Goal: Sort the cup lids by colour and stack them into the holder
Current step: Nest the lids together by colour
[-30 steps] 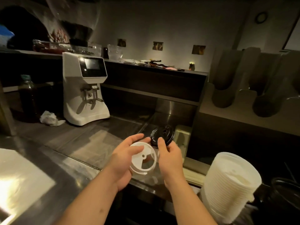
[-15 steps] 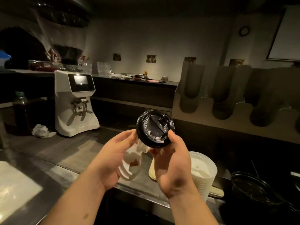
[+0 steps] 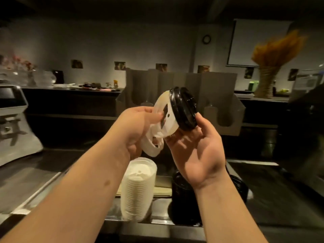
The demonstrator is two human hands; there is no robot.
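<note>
My right hand [image 3: 198, 149] is raised palm up and holds a black cup lid [image 3: 184, 107] at its rim, with a white lid [image 3: 165, 116] pressed against the black one's near side. My left hand [image 3: 138, 125] pinches that white lid's edge and also holds a second white lid [image 3: 149, 146] lower down. Behind them stands the grey lid holder [image 3: 226, 109] with several scooped slots. Below my hands a tall stack of white lids [image 3: 138, 188] stands on the counter, with a stack of black lids [image 3: 182, 195] to its right.
A white coffee grinder [image 3: 15, 123] stands at the left on the steel counter [image 3: 35, 176]. A back shelf [image 3: 73, 89] carries clutter. Dried orange grass in a woven vase [image 3: 270, 71] stands at the right. A dark blurred shape [image 3: 308, 123] fills the right edge.
Both hands have risen from above the counter toward the holder. The white lid in my left hand has come up against the black lid in my right. The view has swung right.
</note>
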